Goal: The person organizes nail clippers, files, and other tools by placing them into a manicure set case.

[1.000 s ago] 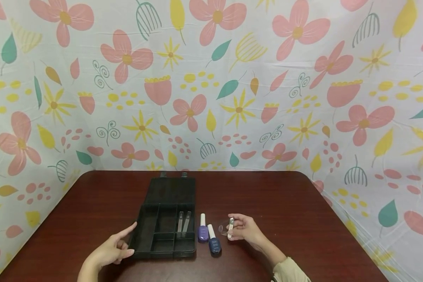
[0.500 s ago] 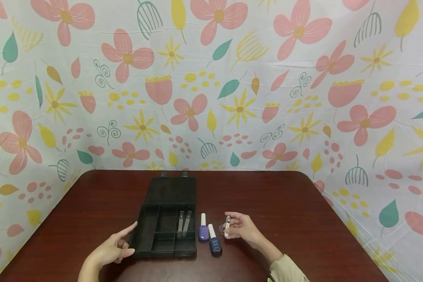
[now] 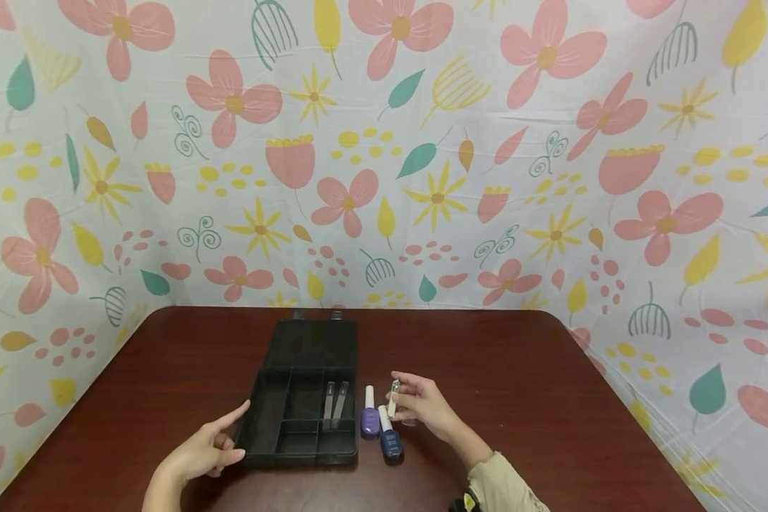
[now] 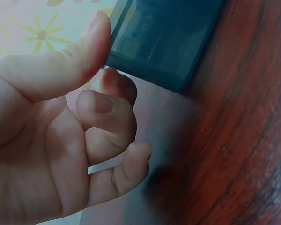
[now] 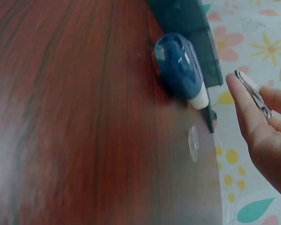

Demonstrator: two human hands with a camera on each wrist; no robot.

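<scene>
My left hand point(image 3: 198, 453) touches the left side of an open black compartment box point(image 3: 260, 419); its index finger lies straight along the wall and its thumb is at the front corner. In the left wrist view the thumb presses the box's corner, with the other fingers bent free of it. My right hand point(image 3: 427, 407) pinches a small white and silver nail clipper point(image 3: 393, 400) between thumb and fingers, above the table. Just left of it stand a purple nail polish bottle point(image 3: 370, 422) and a dark blue one point(image 3: 391, 445), both white-capped.
Two slim, partly see-through strips point(image 3: 329, 405) lean in a right-hand compartment of the box. Its lid point(image 3: 313, 343) lies back toward the rear edge. A small clear disc point(image 5: 193, 144) sits on the dark wood table point(image 3: 480, 355). Floral cloth point(image 3: 384, 156) hangs behind.
My right hand has carried the nail clipper left and slightly away from me, from beside the clear disc to over the blue bottle's cap. My left hand stays on the box.
</scene>
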